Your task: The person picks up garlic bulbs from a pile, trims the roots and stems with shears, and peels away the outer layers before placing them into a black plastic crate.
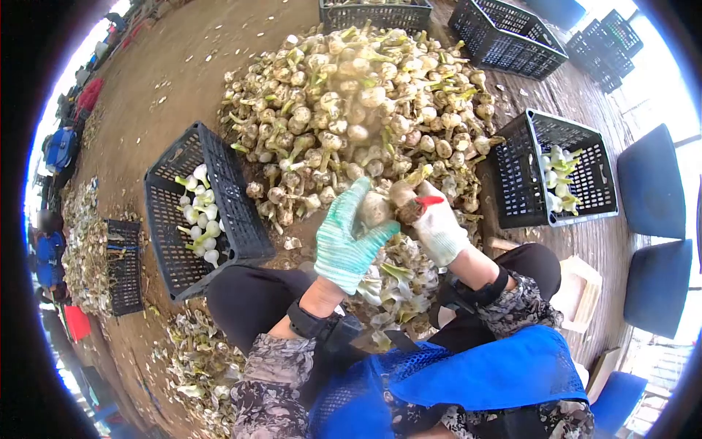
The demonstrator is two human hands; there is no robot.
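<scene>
My left hand [345,238], in a green-and-white striped glove, has its thumb and fingers curved around a dirt-covered garlic bulb [375,209]. Close beside it, my right hand [441,228] wears a pale glove and grips a brownish garlic bulb [404,199] with its stem pointing up and away. Something small and red [429,200] shows at the right fingers; I cannot make out what it is. Beyond both hands lies a large heap of unpeeled garlic [322,110]. Loose peelings [398,282] cover the ground beneath my hands.
A black crate [164,219] with cleaned white garlic stands at left, another crate [512,179] with cleaned garlic at right. More black crates [504,44] stand behind the heap. Blue chairs [651,179] line the right side. A wooden piece [578,293] lies by my right knee. People sit far left.
</scene>
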